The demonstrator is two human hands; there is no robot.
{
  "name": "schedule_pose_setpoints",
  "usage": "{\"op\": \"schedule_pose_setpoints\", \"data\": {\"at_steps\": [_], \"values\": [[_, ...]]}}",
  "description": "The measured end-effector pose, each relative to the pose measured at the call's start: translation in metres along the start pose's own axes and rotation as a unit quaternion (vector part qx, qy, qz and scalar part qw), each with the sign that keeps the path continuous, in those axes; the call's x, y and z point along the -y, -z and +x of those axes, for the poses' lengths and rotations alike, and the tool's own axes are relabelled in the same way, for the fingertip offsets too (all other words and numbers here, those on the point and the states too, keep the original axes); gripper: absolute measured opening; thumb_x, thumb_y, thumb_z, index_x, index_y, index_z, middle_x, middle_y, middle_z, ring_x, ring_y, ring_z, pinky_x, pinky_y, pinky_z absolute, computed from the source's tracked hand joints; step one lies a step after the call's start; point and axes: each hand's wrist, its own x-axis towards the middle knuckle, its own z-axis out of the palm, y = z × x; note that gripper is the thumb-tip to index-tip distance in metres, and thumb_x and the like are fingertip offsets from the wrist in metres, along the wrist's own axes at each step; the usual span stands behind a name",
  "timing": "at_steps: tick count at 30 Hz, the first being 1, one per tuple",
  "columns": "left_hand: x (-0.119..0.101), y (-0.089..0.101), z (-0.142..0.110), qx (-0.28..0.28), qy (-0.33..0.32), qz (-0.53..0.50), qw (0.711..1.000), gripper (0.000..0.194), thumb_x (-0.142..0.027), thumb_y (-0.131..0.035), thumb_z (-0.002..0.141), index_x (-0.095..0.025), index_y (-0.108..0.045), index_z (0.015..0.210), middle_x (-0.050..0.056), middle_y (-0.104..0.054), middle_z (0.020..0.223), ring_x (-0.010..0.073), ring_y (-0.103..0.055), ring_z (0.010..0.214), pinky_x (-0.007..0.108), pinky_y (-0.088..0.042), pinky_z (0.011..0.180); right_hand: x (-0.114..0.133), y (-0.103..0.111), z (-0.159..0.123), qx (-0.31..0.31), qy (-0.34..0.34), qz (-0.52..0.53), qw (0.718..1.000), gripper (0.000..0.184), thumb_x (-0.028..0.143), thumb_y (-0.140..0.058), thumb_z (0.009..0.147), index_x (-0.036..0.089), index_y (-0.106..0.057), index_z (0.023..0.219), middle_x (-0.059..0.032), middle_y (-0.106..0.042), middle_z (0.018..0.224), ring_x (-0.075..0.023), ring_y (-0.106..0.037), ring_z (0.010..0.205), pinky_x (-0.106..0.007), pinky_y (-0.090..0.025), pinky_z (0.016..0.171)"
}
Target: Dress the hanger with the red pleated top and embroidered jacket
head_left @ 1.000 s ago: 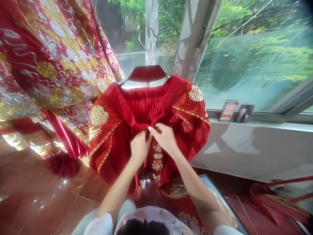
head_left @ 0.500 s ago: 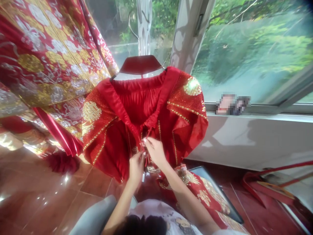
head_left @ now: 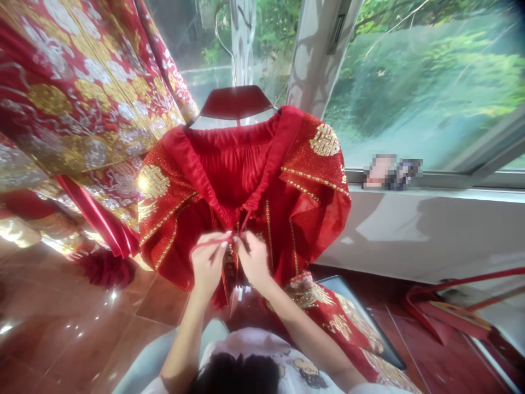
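A red skirt (head_left: 311, 219) with gold embroidery and a gathered waistband hangs in front of me on a hanger (head_left: 235, 103) with a dark red top piece. At the front of its waistband, my left hand (head_left: 209, 260) pinches a thin red drawstring (head_left: 211, 241), which runs across its fingers. Close beside it, my right hand (head_left: 254, 257) has its fingers closed on the same string. The fingertips of both hands nearly meet. Part of the string is hidden between them.
Another red garment (head_left: 92, 82), embroidered in gold and silver, hangs on the left. Embroidered red cloth (head_left: 340, 317) lies over a dark-edged flat board (head_left: 394, 350) at lower right. Two small pixelated items (head_left: 391, 172) stand on the window sill. A red-framed object (head_left: 451, 312) sits on the tiled floor.
My hands moved down from the waistband edge and drew out the string. My left hand has shifted left, with the string now across its fingers.
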Motion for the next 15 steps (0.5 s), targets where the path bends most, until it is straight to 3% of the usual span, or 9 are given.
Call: {"op": "schedule_pose_setpoints", "data": {"at_steps": [2,4,8,12,15], "values": [[-0.01,-0.006,0.017,0.021,-0.083,0.089,0.992,0.017,-0.024,-0.062,0.089,-0.026,-0.077,0.097,0.004,-0.07,0.089,0.0168,-0.061,0.084,0.029,-0.05,0.076,-0.001,-0.004,-0.003,-0.002,0.012,0.0,1.0,0.019,0.033,-0.049,0.089,0.018,-0.058,0.08,-0.0015,-0.064,0.068,-0.0131,-0.056,0.058,-0.024,-0.043,0.058],[-0.015,-0.015,0.029,0.012,-0.097,0.145,0.985,0.018,-0.025,-0.063,0.089,-0.027,-0.077,0.101,0.004,-0.067,0.087,0.0171,-0.057,0.081,0.029,-0.047,0.073,-0.001,-0.005,-0.006,-0.003,0.013,-0.001,1.0,0.018,0.032,-0.048,0.089,0.018,-0.059,0.082,-0.0021,-0.065,0.069,-0.0135,-0.057,0.057,-0.025,-0.044,0.059],[-0.013,-0.025,0.032,-0.037,-0.071,0.196,0.977,0.022,-0.029,-0.065,0.087,-0.026,-0.076,0.106,0.005,-0.061,0.082,0.0189,-0.053,0.079,0.031,-0.045,0.074,0.001,-0.002,-0.007,-0.01,0.026,-0.023,0.999,0.02,0.031,-0.046,0.089,0.019,-0.056,0.076,-0.0009,-0.06,0.063,-0.0129,-0.052,0.053,-0.024,-0.042,0.056],[-0.011,-0.025,0.023,0.016,-0.019,0.235,0.972,0.027,-0.025,-0.054,0.092,-0.027,-0.075,0.109,0.007,-0.056,0.085,0.0215,-0.051,0.083,0.033,-0.045,0.075,0.003,0.001,-0.007,-0.015,0.038,-0.026,0.999,0.02,0.029,-0.045,0.089,0.019,-0.055,0.074,-0.0005,-0.06,0.063,-0.0124,-0.052,0.054,-0.024,-0.041,0.055],[-0.014,-0.027,0.019,0.016,0.044,0.154,0.987,0.031,-0.025,-0.053,0.092,-0.025,-0.071,0.117,0.009,-0.057,0.1,0.0192,-0.057,0.084,0.032,-0.05,0.077,0.003,-0.001,-0.009,-0.016,0.033,-0.024,0.999,0.021,0.029,-0.044,0.09,0.019,-0.054,0.074,-0.0004,-0.059,0.064,-0.0119,-0.051,0.054,-0.023,-0.04,0.055]]}}
